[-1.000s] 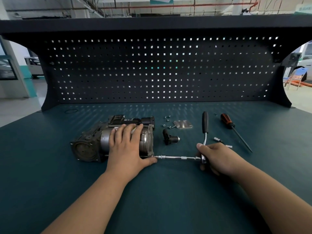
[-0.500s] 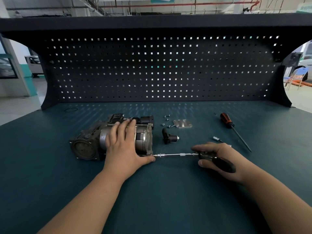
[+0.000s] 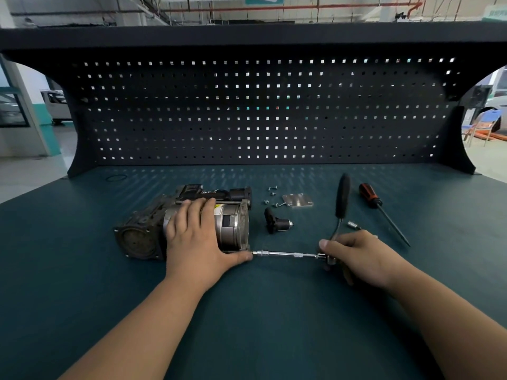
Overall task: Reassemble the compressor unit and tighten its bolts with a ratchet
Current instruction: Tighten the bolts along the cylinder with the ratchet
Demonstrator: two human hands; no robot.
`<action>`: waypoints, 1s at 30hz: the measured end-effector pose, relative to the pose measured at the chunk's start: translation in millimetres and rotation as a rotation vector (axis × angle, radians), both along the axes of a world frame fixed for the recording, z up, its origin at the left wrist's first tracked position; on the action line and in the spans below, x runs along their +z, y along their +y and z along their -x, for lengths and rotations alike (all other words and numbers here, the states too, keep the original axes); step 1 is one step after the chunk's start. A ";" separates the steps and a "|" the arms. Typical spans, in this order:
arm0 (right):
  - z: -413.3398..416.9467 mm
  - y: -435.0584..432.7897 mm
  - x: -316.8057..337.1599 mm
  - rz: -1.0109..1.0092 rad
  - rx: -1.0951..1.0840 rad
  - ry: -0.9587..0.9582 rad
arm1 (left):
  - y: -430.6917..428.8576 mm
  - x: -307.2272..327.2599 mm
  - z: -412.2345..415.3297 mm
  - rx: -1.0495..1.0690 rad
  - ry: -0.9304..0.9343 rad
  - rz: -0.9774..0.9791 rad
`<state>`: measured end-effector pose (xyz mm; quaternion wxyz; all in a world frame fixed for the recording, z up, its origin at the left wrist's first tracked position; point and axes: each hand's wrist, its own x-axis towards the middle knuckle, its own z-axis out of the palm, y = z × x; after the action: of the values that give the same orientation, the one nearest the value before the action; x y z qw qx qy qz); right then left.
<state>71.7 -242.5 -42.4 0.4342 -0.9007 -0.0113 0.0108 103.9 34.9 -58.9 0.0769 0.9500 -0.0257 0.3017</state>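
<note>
Swung round since half a second ago, the ratchet (image 3: 341,204) is now pointing its black, rubbery handle toward the desk's (image 3: 247,319) back edge rather than the near right. The right hand (image 3: 362,256) is curling its fingers tight around the ratchet head. From there a slim chrome extension bar (image 3: 285,253), knurled near the hand, is running left to the near right corner of the compressor unit (image 3: 142,231). That unit, a scuffed dark casting joined to a brushed-metal cylinder, is lying on its side left of the desk's middle. The left hand (image 3: 197,237) is pressing flat on it, fingers extended, clasping nothing. Bare teal top is stretching along the near edge. Behind the bar are lying a black elbow fitting (image 3: 275,224), loose screws (image 3: 271,195), a square steel plate (image 3: 297,201), a small socket (image 3: 354,225) just beside the handle's neck, and a red-handled screwdriver (image 3: 380,208). A perforated pegboard (image 3: 260,111) is closing off the back.
</note>
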 end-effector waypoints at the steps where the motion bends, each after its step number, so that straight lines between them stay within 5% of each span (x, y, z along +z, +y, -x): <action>1: -1.4 3.4 0.1 -0.008 -0.033 0.010 | -0.1 -0.2 -0.2 -0.001 -0.001 -0.004; 10: -8.8 17.2 -2.1 0.128 -0.156 0.015 | 1.5 -4.3 -3.0 -0.013 -0.004 0.018; 14: -3.0 6.4 -4.2 0.171 0.014 -0.073 | 2.2 -5.3 -2.9 -0.023 -0.009 0.028; 20: -0.7 7.1 -4.8 0.637 0.349 -0.388 | 2.3 -4.3 -3.1 -0.031 -0.007 0.021; 23: -1.6 11.1 -11.7 0.610 0.295 -0.478 | 5.1 -4.3 -3.4 -0.038 0.003 0.004; 30: -10.3 13.3 -10.7 0.321 0.215 -0.346 | 4.7 -3.6 -2.9 -0.033 0.010 -0.038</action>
<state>82.0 -229.2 -53.0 0.2737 -0.9402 -0.1790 -0.0956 106.8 39.6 -62.4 0.0640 0.9522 -0.0466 0.2951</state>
